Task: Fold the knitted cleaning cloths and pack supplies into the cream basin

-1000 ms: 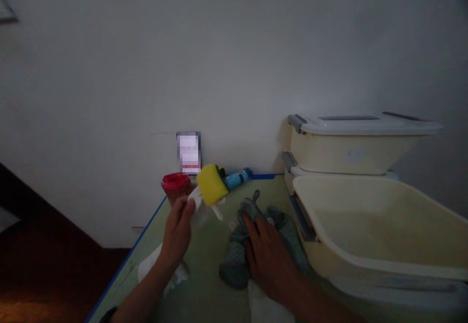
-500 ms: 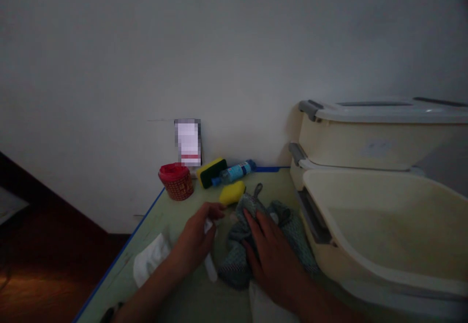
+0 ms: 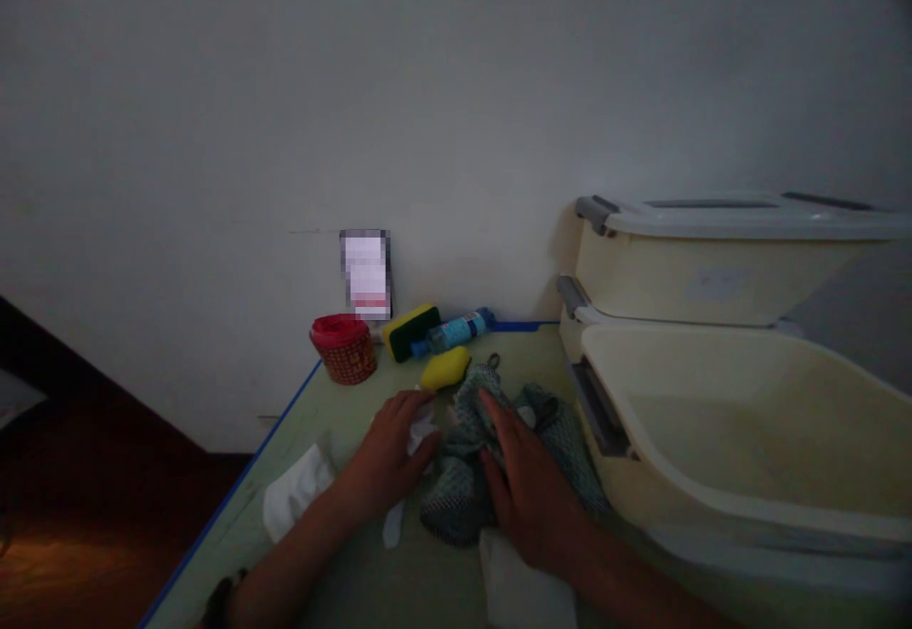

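Observation:
My left hand [image 3: 389,453] rests low on the green table [image 3: 334,420], fingers curled over the white handle [image 3: 395,515] of a brush whose yellow sponge head [image 3: 446,368] lies on the table beyond. My right hand [image 3: 523,486] lies flat, fingers stretched, on a crumpled grey-green cloth [image 3: 562,434] just right of the left hand. The scene is dim.
A red basket [image 3: 344,348], a yellow-and-green sponge [image 3: 411,330] and a small blue bottle [image 3: 456,331] line the wall. Cream plastic tubs [image 3: 712,401] stack at right, one lidded. White cloths lie at front left [image 3: 295,496] and front middle [image 3: 523,596]. The table's blue edge runs left.
The yellow-headed brush, held up in my left hand a second ago, has come down onto the table. My left hand has lowered beside the cloth. My right hand stays on the cloth.

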`<state>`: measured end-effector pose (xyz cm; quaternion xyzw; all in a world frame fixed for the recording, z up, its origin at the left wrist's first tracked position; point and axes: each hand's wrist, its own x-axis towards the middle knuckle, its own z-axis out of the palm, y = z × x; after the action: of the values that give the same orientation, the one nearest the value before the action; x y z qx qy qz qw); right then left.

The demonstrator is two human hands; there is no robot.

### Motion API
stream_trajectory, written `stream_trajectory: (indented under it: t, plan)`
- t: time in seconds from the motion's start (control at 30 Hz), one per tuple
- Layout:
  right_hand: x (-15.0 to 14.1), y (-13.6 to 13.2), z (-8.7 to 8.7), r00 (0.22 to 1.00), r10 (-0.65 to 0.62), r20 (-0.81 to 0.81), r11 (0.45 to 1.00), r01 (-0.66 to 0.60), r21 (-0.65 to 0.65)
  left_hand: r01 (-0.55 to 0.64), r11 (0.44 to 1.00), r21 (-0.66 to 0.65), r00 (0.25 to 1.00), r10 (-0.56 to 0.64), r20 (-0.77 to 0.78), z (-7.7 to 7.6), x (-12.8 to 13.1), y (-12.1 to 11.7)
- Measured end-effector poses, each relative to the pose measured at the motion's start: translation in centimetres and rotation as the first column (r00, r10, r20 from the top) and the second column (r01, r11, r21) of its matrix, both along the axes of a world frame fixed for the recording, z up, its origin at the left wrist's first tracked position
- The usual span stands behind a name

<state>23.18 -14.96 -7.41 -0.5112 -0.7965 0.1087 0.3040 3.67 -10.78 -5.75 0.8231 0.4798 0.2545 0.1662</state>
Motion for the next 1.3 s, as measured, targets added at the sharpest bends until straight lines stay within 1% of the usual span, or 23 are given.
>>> stream_trajectory:
  t: [0.1,0.3,0.47,0.53,0.57,0.6,0.63,0.7,0.73,0.77,0.8,0.83,0.87,0.93,1.0,1.07,1.1,1.13,1.17,1.2,1.23,1.27,1.3]
  plan:
    - [0.0,0.1,-0.3,0.998,0.01,-0.068,1.0,-0.008,0.024,0.059,0.997,-0.044,0.997,-0.056,0.061,0.7,0.4,-0.4]
    - [-0.1,0.0,-0.5,0.977,-0.014,-0.214,0.999,0.02,0.029,0.132,0.99,-0.038,0.981,-0.125,0.15,1.8,0.8,-1.1]
    - [-0.1,-0.1,-0.3,0.956,0.003,-0.293,0.999,0.011,0.049,0.104,0.983,-0.148,0.979,-0.075,0.188,1.8,1.1,-1.1]
    - [-0.1,-0.1,0.0,0.948,0.013,-0.318,0.999,0.004,0.053,0.085,0.975,-0.206,0.962,-0.027,0.272,1.7,1.1,-1.0]
    - [0.0,-0.2,0.1,0.944,0.01,-0.33,0.999,0.007,0.051,0.074,0.969,-0.234,0.937,0.013,0.348,1.7,1.1,-0.9]
    - [0.0,-0.2,0.3,0.94,0.004,-0.34,0.999,0.011,0.044,0.06,0.964,-0.26,0.895,0.063,0.441,1.7,1.1,-0.7]
    - [0.1,-0.3,0.4,0.936,-0.004,-0.353,0.999,0.017,0.034,0.043,0.958,-0.285,0.835,0.122,0.536,1.6,1.0,-0.6]
    - [0.1,-0.3,0.6,0.925,-0.027,-0.38,1.0,0.027,-0.005,0.011,0.946,-0.323,0.68,0.23,0.696,1.6,0.9,-0.3]
    - [0.2,-0.2,0.7,0.92,-0.043,-0.389,0.999,0.032,-0.034,0.001,0.94,-0.341,0.605,0.271,0.748,1.5,0.9,-0.2]
    - [0.2,-0.2,0.7,0.917,-0.06,-0.394,0.997,0.036,-0.069,0.0,0.932,-0.362,0.547,0.303,0.781,1.5,0.8,-0.1]
    - [0.2,-0.2,0.7,0.918,-0.074,-0.391,0.994,0.034,-0.107,0.005,0.923,-0.384,0.505,0.33,0.798,1.5,0.8,0.1]
    - [0.1,-0.1,0.7,0.921,-0.082,-0.38,0.989,0.028,-0.144,0.012,0.914,-0.406,0.479,0.351,0.805,1.4,0.8,0.1]
    - [0.1,-0.1,0.8,0.926,-0.09,-0.366,0.984,0.026,-0.175,0.021,0.905,-0.424,0.471,0.365,0.803,1.3,0.9,0.2]
    - [0.1,-0.1,0.8,0.931,-0.117,-0.345,0.976,0.044,-0.212,0.053,0.898,-0.436,0.499,0.355,0.791,1.2,1.0,0.2]
    - [0.1,0.0,0.8,0.92,-0.166,-0.354,0.968,0.084,-0.235,0.094,0.917,-0.388,0.545,0.279,0.79,0.9,1.2,0.0]
    - [0.1,0.2,0.8,0.891,-0.221,-0.397,0.957,0.119,-0.266,0.112,0.96,-0.258,0.62,0.135,0.772,0.6,1.2,-0.3]
    - [0.2,0.3,0.8,0.873,-0.251,-0.419,0.949,0.136,-0.284,0.114,0.979,-0.169,0.68,0.047,0.732,0.5,1.2,-0.5]
    - [0.2,0.5,0.8,0.857,-0.282,-0.432,0.94,0.157,-0.301,0.12,0.99,-0.08,0.753,-0.038,0.657,0.3,1.1,-0.6]
    - [0.2,0.6,0.8,0.842,-0.316,-0.437,0.931,0.186,-0.314,0.134,0.991,-0.008,0.828,-0.107,0.551,0.2,1.0,-0.7]
    - [0.2,0.7,0.7,0.831,-0.348,-0.435,0.921,0.217,-0.323,0.149,0.988,0.043,0.89,-0.153,0.429,0.2,0.9,-0.7]
    - [0.2,0.7,0.7,0.829,-0.364,-0.425,0.915,0.234,-0.327,0.163,0.984,0.07,0.932,-0.176,0.316,0.1,0.8,-0.7]
    - [0.2,0.7,0.7,0.838,-0.357,-0.413,0.916,0.228,-0.329,0.168,0.982,0.08,0.956,-0.182,0.228,0.1,0.7,-0.7]
    - [0.2,0.7,0.7,0.857,-0.325,-0.4,0.925,0.199,-0.325,0.164,0.983,0.079,0.969,-0.176,0.172,0.2,0.8,-0.6]
